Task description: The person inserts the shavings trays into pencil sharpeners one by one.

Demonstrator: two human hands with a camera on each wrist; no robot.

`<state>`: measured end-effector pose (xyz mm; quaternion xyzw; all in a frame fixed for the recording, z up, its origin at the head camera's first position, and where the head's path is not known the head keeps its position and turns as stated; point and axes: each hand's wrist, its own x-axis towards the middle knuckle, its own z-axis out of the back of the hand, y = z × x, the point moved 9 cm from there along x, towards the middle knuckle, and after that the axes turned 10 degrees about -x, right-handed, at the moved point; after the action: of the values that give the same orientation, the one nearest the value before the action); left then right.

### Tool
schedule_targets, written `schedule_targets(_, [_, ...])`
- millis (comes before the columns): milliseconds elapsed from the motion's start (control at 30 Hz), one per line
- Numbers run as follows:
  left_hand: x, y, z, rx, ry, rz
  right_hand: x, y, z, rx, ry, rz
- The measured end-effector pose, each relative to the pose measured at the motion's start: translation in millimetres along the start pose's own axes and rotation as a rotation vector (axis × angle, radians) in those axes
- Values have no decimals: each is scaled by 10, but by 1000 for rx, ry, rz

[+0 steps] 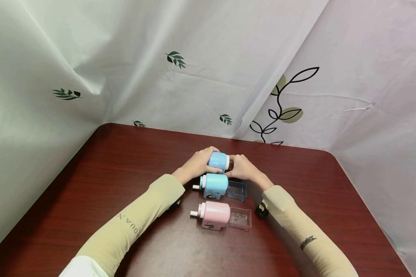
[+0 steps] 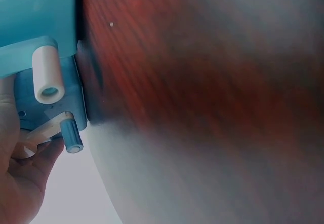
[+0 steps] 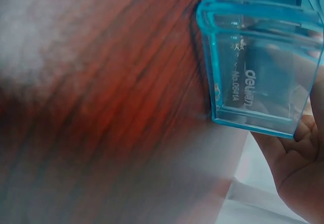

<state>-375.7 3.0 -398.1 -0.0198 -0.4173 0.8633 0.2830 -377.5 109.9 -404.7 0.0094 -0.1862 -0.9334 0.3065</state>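
A blue pencil sharpener [image 1: 217,161] with a pale front rim lies farthest back on the table. My left hand [image 1: 198,163] grips its body, fingers over the top and thumb on the near side. At its right end, my right hand [image 1: 244,168] has fingers and thumb pinched about the front; exactly what they hold is partly hidden. Nearer stands a light blue sharpener [image 1: 216,182] with a white crank handle [image 2: 48,74], its clear blue drawer [image 3: 263,72] out at its right. In the left wrist view the far sharpener's blue crank handle [image 2: 71,135] shows.
A pink sharpener [image 1: 216,213] stands closest to me, beside its clear pink drawer [image 1: 240,218], which contains small bits. All rest on a dark red wooden table [image 1: 152,154]. White patterned sheeting [image 1: 194,88] hangs behind the table's back edge.
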Motion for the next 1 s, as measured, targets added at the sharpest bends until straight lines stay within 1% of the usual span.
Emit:
schedule_targets(100, [-2,-12,3,-6,2,2,-18,4,1,-9,1,-8])
schedule_targets(267, [-12,-30,19,-9,3,3,-33,17,0,13,4,-16])
schedule_targets(500, [-10,-37,7,23,22,-3,-56,28,-12,43,0,-27])
schedule_targets(767, [-13,-61,-5,71,33,-2,-107,0,37,21,-23,-61])
schedule_targets(1000, [-48,-66,22,96,13,7,-146,10,100,-19,-39,-67])
